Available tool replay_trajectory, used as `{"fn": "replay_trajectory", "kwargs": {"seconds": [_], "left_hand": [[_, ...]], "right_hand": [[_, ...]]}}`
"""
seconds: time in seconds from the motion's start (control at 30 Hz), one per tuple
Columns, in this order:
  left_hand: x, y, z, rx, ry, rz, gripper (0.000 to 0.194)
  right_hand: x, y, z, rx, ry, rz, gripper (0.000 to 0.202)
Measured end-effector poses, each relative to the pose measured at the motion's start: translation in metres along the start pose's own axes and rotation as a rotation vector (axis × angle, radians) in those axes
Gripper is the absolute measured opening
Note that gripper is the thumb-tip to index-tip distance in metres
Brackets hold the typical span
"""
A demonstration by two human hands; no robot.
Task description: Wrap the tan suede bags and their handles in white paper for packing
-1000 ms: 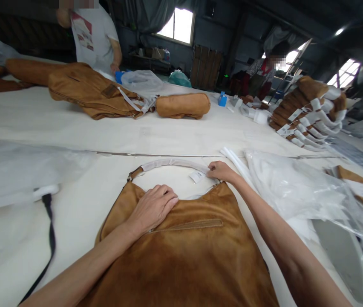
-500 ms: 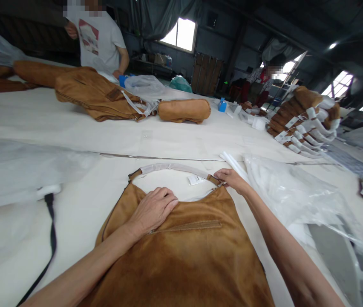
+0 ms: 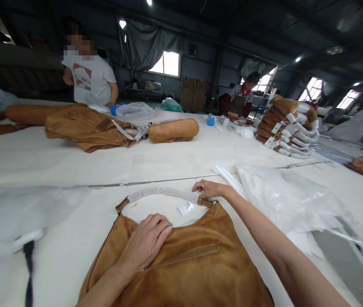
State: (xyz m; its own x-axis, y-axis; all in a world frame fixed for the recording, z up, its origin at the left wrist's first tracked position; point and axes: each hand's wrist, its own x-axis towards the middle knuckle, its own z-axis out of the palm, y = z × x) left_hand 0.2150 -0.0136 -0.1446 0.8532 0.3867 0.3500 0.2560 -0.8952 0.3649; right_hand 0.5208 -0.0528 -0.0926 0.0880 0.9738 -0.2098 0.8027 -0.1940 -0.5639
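Note:
A brown leather handbag (image 3: 200, 268) lies on the white table in front of me, with a zipped slit across its front. Its handle (image 3: 159, 192) arches away from me, wrapped in whitish film, and a white tag (image 3: 185, 208) rests inside the loop. My left hand (image 3: 148, 238) lies flat on the bag's upper edge, fingers stretched out. At the handle's right end is my right hand (image 3: 208, 189), its fingers loosely bent and apart above the wrapped strap; contact there is hard to make out.
Clear plastic bags (image 3: 283, 196) lie at right, plastic sheeting (image 3: 24, 213) at left. Across the table are another brown bag (image 3: 82, 125), a rolled brown piece (image 3: 173, 130) and stacked bags (image 3: 283, 123). Two people stand beyond: one in a white shirt (image 3: 88, 79), another at back right (image 3: 240, 100).
My right hand has come off the buckle end of the handle and shifted left along the strap, fingers loosening. My left hand stays on the bag. The camera view has tilted up.

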Motion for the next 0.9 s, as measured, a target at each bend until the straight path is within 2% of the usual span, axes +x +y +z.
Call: {"fn": "replay_trajectory", "kwargs": {"seconds": [0.07, 0.17, 0.27, 0.37, 0.47, 0.57, 0.67, 0.8, 0.9], "left_hand": [[0.000, -0.001, 0.000, -0.001, -0.006, -0.002, 0.037], [0.000, -0.002, 0.001, -0.010, 0.000, 0.001, 0.039], [0.001, -0.003, 0.003, -0.031, -0.003, -0.010, 0.041], [0.002, -0.005, 0.002, -0.071, -0.018, -0.038, 0.042], [0.004, -0.003, -0.008, -0.169, -0.072, -0.081, 0.043], [0.006, 0.001, -0.029, -0.310, -0.130, -0.127, 0.043], [0.006, 0.007, -0.060, -0.367, -0.103, -0.186, 0.047], [-0.008, 0.014, -0.107, -0.350, -0.052, -0.264, 0.056], [-0.033, 0.013, -0.127, -0.309, -0.042, -0.335, 0.054]], "right_hand": [[0.002, -0.002, 0.006, -0.057, -0.032, 0.004, 0.031], [-0.001, -0.005, 0.013, -0.126, -0.092, 0.026, 0.007], [-0.010, -0.008, 0.013, -0.187, -0.117, 0.092, 0.009], [-0.024, -0.008, 0.007, -0.253, -0.017, 0.215, 0.017], [-0.043, -0.003, 0.001, -0.303, 0.200, 0.366, 0.022], [-0.068, 0.000, 0.000, -0.291, 0.385, 0.424, 0.022], [-0.101, -0.006, 0.007, -0.233, 0.481, 0.354, 0.024], [-0.164, -0.023, 0.029, -0.154, 0.534, 0.234, 0.021], [-0.220, -0.035, 0.049, -0.045, 0.582, 0.161, 0.021]]}}
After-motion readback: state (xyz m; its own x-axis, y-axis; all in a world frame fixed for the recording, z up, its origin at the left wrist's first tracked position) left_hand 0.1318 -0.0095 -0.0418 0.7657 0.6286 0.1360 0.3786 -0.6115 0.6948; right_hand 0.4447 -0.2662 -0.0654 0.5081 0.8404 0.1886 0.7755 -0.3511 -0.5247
